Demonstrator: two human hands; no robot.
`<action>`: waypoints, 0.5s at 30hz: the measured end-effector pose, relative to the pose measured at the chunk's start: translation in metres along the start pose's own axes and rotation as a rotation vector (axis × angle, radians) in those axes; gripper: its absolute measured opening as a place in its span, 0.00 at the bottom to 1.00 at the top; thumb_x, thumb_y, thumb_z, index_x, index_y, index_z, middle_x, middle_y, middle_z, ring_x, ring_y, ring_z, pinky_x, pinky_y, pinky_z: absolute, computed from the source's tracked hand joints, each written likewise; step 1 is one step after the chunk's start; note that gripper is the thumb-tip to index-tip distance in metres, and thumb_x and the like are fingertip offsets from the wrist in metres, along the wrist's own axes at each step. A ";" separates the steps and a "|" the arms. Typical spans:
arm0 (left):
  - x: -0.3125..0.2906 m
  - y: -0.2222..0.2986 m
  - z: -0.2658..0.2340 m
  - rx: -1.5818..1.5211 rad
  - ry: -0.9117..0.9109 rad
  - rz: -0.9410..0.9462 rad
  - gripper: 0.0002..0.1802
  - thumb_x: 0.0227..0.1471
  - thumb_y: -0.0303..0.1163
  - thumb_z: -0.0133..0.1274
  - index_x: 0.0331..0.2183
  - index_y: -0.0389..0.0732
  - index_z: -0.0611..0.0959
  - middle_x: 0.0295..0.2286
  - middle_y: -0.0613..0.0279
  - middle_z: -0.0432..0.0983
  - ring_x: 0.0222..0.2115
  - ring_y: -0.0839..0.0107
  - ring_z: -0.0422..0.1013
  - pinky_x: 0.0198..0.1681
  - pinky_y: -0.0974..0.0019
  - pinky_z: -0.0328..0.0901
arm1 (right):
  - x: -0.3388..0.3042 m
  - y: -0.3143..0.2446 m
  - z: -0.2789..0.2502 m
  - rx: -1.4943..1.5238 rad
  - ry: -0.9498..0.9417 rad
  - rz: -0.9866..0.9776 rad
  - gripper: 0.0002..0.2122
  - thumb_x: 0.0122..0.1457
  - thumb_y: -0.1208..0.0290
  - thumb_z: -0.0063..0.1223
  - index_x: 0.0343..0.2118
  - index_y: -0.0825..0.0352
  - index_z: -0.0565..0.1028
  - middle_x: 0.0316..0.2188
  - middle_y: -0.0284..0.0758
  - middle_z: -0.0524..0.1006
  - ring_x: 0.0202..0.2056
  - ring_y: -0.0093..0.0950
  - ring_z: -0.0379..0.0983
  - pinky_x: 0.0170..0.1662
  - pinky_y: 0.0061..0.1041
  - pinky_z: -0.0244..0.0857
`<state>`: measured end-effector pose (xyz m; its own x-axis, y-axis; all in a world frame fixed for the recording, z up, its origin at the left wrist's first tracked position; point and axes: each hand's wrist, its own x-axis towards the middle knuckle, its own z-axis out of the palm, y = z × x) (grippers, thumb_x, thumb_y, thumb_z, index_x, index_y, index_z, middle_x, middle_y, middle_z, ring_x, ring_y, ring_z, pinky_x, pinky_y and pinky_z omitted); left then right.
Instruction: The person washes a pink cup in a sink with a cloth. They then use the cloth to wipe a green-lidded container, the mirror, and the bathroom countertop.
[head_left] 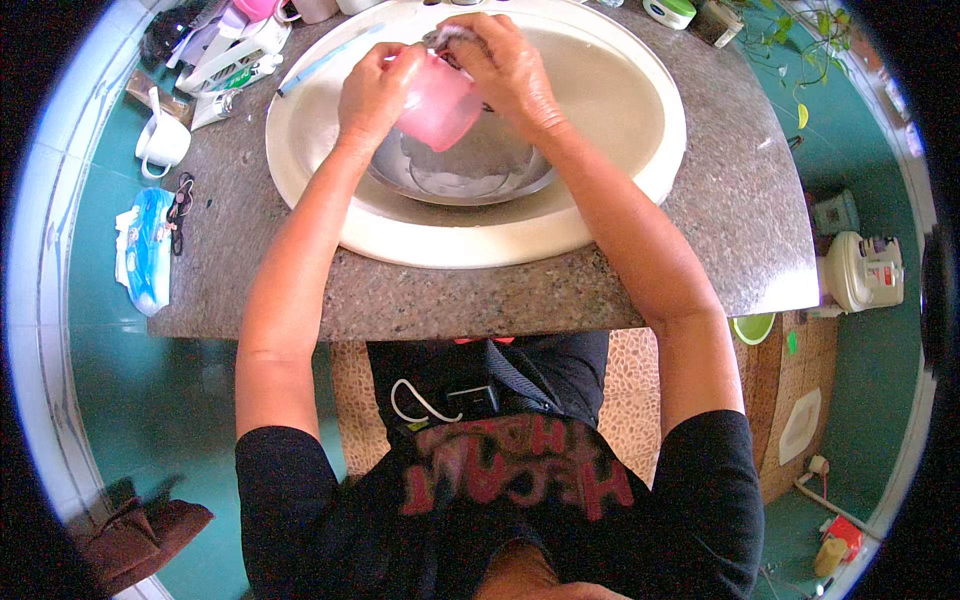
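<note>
A translucent pink cup (440, 108) hangs tilted over the sink, its rounded base toward me. My left hand (382, 92) is closed on its left side. At the cup's far right edge my right hand (508, 78) is bent round a greyish, foamy wad (460, 36), perhaps a scrubber; its kind does not show clearly. The cup's mouth is hidden by my fingers. Below, a shiny metal basin (462, 192) with what looks like water rests inside the oval cream sink (470, 250). Both forearms look wet.
A thin blue stick-like item (325, 62) lies across the sink's left rim. On the speckled stone counter (235, 240) at left stand a white mug (163, 140), tubes and a blue-and-white packet (150, 250). A green-and-white container (668, 12) and trailing plant (800, 50) are at far right.
</note>
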<state>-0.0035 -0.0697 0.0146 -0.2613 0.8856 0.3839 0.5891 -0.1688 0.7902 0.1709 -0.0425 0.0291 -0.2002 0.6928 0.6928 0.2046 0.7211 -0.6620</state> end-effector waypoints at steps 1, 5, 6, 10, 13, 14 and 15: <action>-0.002 0.004 0.001 -0.120 -0.049 0.030 0.25 0.47 0.52 0.51 0.37 0.41 0.82 0.30 0.53 0.80 0.32 0.60 0.76 0.38 0.64 0.67 | 0.003 -0.002 -0.003 0.011 -0.017 0.112 0.08 0.49 0.69 0.58 0.35 0.57 0.78 0.35 0.39 0.74 0.40 0.41 0.71 0.44 0.38 0.67; -0.007 0.020 -0.002 0.033 0.014 0.237 0.24 0.46 0.53 0.52 0.37 0.44 0.82 0.30 0.54 0.80 0.33 0.58 0.76 0.38 0.63 0.68 | -0.002 0.000 -0.005 0.096 -0.036 0.226 0.07 0.57 0.70 0.52 0.36 0.66 0.75 0.35 0.44 0.74 0.35 0.35 0.74 0.37 0.33 0.66; -0.007 0.017 -0.005 0.036 0.019 0.234 0.24 0.46 0.53 0.52 0.37 0.44 0.82 0.30 0.54 0.80 0.33 0.58 0.76 0.38 0.63 0.68 | -0.002 -0.008 -0.003 0.100 -0.040 0.224 0.07 0.57 0.70 0.52 0.36 0.66 0.75 0.35 0.44 0.74 0.35 0.35 0.74 0.37 0.33 0.66; -0.002 0.007 -0.008 0.096 0.071 0.105 0.26 0.46 0.56 0.52 0.37 0.45 0.82 0.31 0.54 0.80 0.35 0.57 0.76 0.39 0.61 0.67 | -0.007 -0.019 -0.002 -0.200 0.050 -0.068 0.07 0.57 0.70 0.50 0.36 0.67 0.75 0.29 0.41 0.74 0.27 0.35 0.72 0.32 0.30 0.66; 0.010 -0.006 -0.014 0.153 0.102 0.032 0.28 0.46 0.58 0.51 0.38 0.45 0.81 0.33 0.53 0.80 0.37 0.55 0.75 0.40 0.59 0.67 | -0.011 -0.018 0.002 -0.321 0.031 -0.149 0.07 0.51 0.70 0.55 0.34 0.59 0.77 0.31 0.38 0.73 0.32 0.35 0.71 0.36 0.33 0.67; 0.015 -0.015 -0.017 0.145 0.121 -0.034 0.29 0.46 0.59 0.50 0.38 0.45 0.81 0.33 0.52 0.79 0.37 0.55 0.75 0.40 0.58 0.67 | -0.014 -0.019 0.005 -0.313 0.013 -0.219 0.08 0.46 0.69 0.60 0.31 0.51 0.79 0.34 0.37 0.72 0.39 0.38 0.71 0.43 0.37 0.68; 0.018 -0.021 -0.020 0.146 0.122 -0.032 0.29 0.46 0.59 0.50 0.38 0.45 0.81 0.33 0.52 0.79 0.37 0.55 0.75 0.40 0.58 0.67 | -0.017 -0.022 0.009 -0.312 0.015 -0.219 0.08 0.46 0.69 0.60 0.31 0.51 0.79 0.34 0.37 0.72 0.39 0.38 0.71 0.43 0.37 0.68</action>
<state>-0.0363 -0.0589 0.0147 -0.3672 0.8290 0.4217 0.6815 -0.0687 0.7286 0.1612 -0.0699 0.0296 -0.2580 0.5203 0.8141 0.4410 0.8131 -0.3800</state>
